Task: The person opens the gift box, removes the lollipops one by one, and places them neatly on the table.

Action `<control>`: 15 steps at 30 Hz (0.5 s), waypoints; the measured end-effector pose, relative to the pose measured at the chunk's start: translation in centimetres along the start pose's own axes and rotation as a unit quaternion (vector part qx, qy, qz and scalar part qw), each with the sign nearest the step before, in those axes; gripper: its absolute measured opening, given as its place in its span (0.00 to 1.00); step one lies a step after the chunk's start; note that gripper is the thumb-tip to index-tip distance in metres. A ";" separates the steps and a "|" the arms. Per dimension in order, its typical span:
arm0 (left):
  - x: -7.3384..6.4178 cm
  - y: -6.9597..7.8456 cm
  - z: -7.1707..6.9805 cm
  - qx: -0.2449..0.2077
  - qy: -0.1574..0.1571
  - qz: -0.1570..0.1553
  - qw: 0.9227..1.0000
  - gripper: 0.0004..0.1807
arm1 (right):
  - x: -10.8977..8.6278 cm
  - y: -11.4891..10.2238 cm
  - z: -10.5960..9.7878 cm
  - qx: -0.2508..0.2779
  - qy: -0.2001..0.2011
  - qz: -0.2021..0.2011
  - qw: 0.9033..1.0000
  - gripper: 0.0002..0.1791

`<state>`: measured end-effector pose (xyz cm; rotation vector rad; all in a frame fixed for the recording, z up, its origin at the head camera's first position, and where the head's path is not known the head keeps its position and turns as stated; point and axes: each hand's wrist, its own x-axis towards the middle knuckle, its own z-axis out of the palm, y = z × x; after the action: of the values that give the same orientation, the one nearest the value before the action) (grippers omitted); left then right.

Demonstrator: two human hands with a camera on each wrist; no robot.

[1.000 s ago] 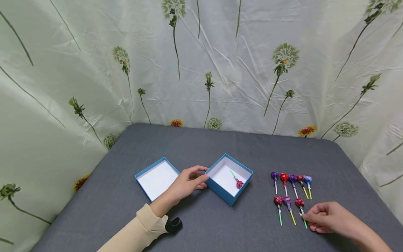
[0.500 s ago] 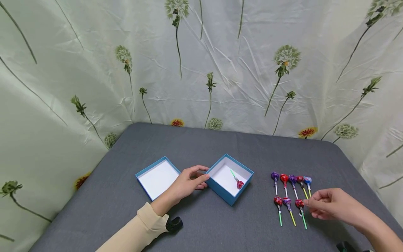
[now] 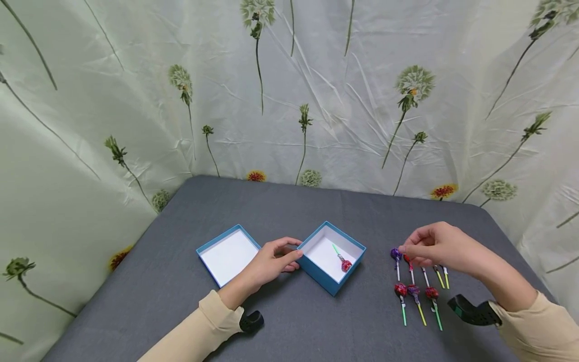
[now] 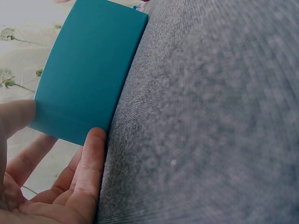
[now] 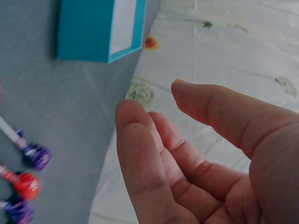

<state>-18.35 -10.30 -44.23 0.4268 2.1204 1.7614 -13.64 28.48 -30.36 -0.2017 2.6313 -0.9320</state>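
Note:
My left hand holds the near-left corner of an uncovered blue box with a white inside. In the left wrist view, thumb and fingers lie around one end of the box's teal side. A lollipop with a red wrapper and green stick lies inside the box. My right hand hovers over the far row of lollipops, its fingertips beside a purple lollipop. The right wrist view shows a gap between thumb and forefinger with nothing in it. The hand covers some far-row heads.
The box's lid, white inside up, lies left of the box, partly behind the left hand. A near row holds a red lollipop, a purple one and another red one. A patterned curtain rises behind the grey table.
My right hand has left the stick of the near row's rightmost lollipop and moved up and left over the far row. The left hand and box have stayed put.

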 end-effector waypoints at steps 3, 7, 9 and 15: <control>0.0 0.1 0.0 -0.003 -0.002 -0.001 1.000 0.23 | 1.1 -1.8 0.1 -0.012 -0.006 -0.011 1.000 0.16; 0.0 0.1 -0.1 0.000 -0.003 -0.001 1.000 0.23 | 2.9 -3.8 0.2 -0.031 -0.017 -0.021 0.999 0.15; 0.0 0.1 -0.1 0.002 -0.003 0.000 1.000 0.23 | 3.8 -4.7 0.2 -0.037 -0.023 -0.027 0.999 0.16; 0.0 0.1 -0.1 0.001 -0.005 0.000 1.000 0.23 | 6.6 -6.7 1.1 -0.053 -0.040 -0.037 0.997 0.16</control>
<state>-18.37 -10.36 -44.13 0.4371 2.1149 1.7538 -19.28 21.04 -28.64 -0.3565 2.6159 -0.7917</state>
